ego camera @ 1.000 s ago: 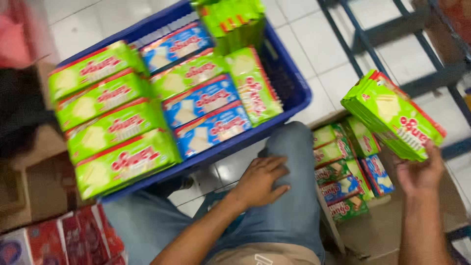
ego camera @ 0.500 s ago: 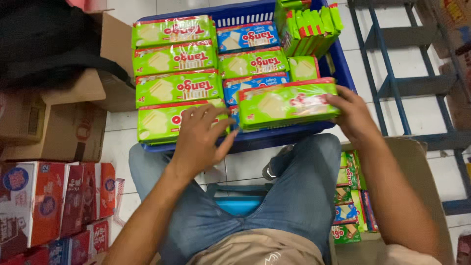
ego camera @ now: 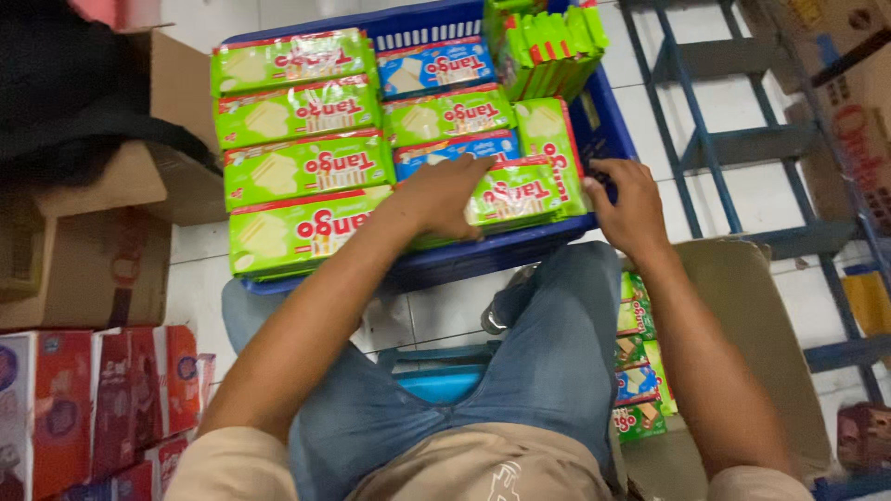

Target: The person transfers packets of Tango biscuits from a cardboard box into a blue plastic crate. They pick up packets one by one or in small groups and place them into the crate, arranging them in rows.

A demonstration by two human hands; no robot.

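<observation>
Seated person stocking a blue plastic crate [ego camera: 520,255] with wafer packs; all places are given relative to this crate.

Far left of the crate stand brown cardboard cartons [ego camera: 83,269], with red printed boxes [ego camera: 102,399] nearer the viewer. Inside the crate, along its left side, four green foil-wrapped wafer packs [ego camera: 297,167] lie flat in a column. To their right, the left hand [ego camera: 445,197] rests palm down, fingers spread, on the green rectangular wafer pack [ego camera: 520,193] lying at the crate's near right corner; it presses rather than grips. Blue-wrapped wafer packs [ego camera: 436,67] lie beyond it, and a stack of green packs set on edge [ego camera: 548,46] fills the far right corner. The right hand [ego camera: 631,206] sits at the pack's right end, fingers curled over the crate's right rim; whether it pinches the pack cannot be told. Right of the crate, a tan open carton [ego camera: 742,315] holds more mixed packs [ego camera: 640,371] beside a blue steel rack [ego camera: 733,139].

The pack is judged light, with a slick film and brittle contents; holding it by its two short ends, without squeezing the face, suits it best.

Compared with half a second earlier, the pack has gone from being held above the crate's near edge to lying in its row, and the left hand has moved from the neighbouring pack onto it.
</observation>
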